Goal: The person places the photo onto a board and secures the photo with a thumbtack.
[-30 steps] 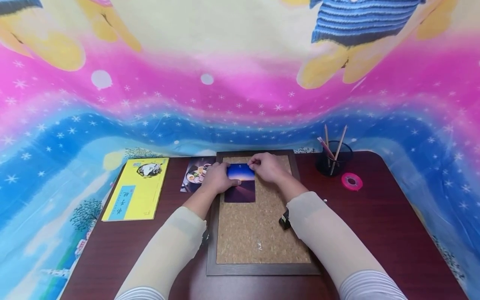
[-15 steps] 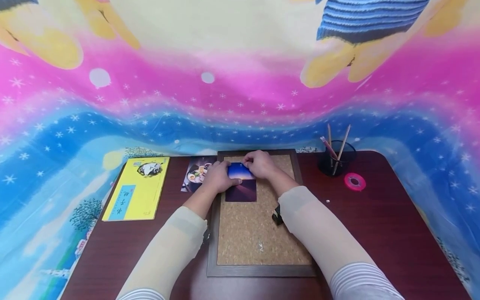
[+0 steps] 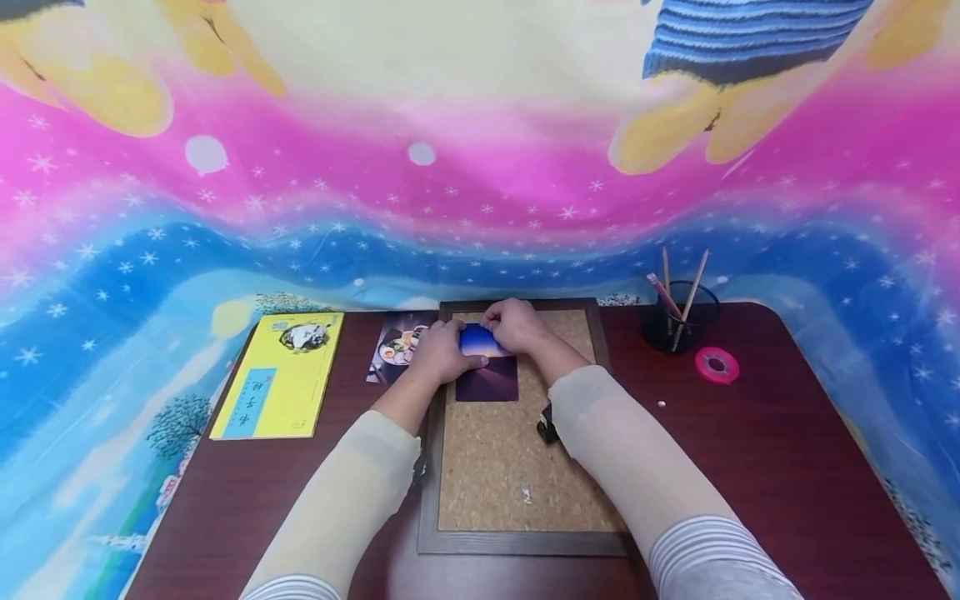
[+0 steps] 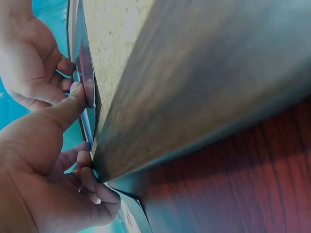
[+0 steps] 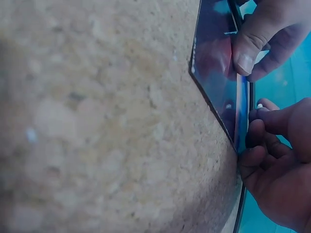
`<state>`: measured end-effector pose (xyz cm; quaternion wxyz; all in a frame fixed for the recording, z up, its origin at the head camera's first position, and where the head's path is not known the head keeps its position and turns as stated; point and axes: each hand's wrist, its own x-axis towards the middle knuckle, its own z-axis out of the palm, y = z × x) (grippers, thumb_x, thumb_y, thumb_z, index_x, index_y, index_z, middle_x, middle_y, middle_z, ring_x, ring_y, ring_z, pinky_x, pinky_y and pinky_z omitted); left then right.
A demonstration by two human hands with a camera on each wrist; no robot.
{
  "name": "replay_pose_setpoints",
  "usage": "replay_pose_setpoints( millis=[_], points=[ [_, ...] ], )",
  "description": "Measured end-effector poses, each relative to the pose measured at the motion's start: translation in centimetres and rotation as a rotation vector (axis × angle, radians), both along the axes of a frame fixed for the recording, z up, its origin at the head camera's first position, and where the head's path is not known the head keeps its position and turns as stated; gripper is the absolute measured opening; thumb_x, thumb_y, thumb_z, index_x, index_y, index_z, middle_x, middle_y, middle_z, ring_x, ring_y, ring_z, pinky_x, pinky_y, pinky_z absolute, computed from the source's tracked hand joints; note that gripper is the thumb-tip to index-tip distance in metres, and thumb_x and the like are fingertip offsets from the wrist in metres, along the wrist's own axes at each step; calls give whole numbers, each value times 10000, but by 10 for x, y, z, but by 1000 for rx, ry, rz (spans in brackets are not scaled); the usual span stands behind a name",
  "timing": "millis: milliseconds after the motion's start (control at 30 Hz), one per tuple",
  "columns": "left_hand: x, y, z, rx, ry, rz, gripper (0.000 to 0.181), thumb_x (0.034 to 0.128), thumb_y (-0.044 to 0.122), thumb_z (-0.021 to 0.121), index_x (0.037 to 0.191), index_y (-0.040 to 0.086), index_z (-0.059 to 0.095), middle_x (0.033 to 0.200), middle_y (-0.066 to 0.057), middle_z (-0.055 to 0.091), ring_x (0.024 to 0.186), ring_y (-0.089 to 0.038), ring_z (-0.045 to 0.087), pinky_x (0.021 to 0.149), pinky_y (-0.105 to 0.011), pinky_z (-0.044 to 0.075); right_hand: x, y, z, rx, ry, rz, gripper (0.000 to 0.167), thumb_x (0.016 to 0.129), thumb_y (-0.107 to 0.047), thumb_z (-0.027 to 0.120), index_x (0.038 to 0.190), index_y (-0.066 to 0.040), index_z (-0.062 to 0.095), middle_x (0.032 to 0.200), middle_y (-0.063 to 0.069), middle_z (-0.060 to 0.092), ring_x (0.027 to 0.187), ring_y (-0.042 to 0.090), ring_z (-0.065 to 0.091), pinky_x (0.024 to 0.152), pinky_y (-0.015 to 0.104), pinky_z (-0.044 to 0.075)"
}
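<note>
"Where's the photo (image 3: 487, 383)?"

"On the corkboard (image 3: 495, 467), towards the top left, inside the frame (image 3: 525, 543)."

"And the hands?"

"The left hand (image 3: 442, 354) has its thumb laid across the photo's face, fingers bent by the left edge; pressing rather than gripping, by the look of it. The right hand (image 3: 517, 327) is narrow, thumb and finger pinching a tiny white bit (image 5: 260, 105) at the photo's top edge."

"A pin?"

"I'd guess so, though it's too small to swear to. Seems they're at the fastening step."

"What's called for next, then?"

"A straight push into the cork, I'd say, with the left thumb firm so the photo can't slide. Whether any point is in yet, I can't tell from here."
</note>
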<state>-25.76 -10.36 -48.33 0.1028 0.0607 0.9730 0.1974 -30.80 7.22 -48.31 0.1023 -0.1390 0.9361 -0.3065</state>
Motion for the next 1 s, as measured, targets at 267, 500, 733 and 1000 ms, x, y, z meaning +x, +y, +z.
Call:
replay_pose_setpoints(
  millis=[267, 500, 733, 1000],
  points=[
    [2, 2, -2, 12, 11, 45, 820, 850, 576, 803, 1483, 123, 545, 1420, -161, 570, 1293, -393, 519, 1074, -532, 430, -4, -4, 0, 35, -15, 3, 165, 1008, -142, 605, 1102, -119, 739, 1064, 56, 724, 1001, 237, 650, 907, 378, 523],
    [7, 5, -2, 17, 19, 73, 802, 860, 569, 796, 1496, 151, 543, 1408, -157, 562, 1264, -404, 527, 1031, -556, 458, -6, -5, -1, 46, -9, 24, 199, 997, -95, 576, 1082, -110, 755, 1040, 57, 731, 978, 235, 657, 892, 374, 528],
    [7, 5, -1, 9, 9, 85, 803, 865, 570, 790, 1507, 162, 534, 1432, -152, 548, 1271, -406, 518, 1024, -569, 459, -9, -8, 3, 80, -44, 62, 240, 999, -86, 559, 1135, -97, 756, 1110, 62, 729, 1052, 238, 657, 941, 375, 518],
    [8, 6, 0, 2, 0, 93, 795, 862, 568, 793, 1500, 166, 540, 1403, -140, 555, 1213, -380, 526, 989, -559, 474, -12, -14, 10, 199, -90, 107, 238, 1055, -186, 555, 1182, -110, 742, 1166, 58, 714, 1091, 244, 645, 953, 392, 515]
  ],
)
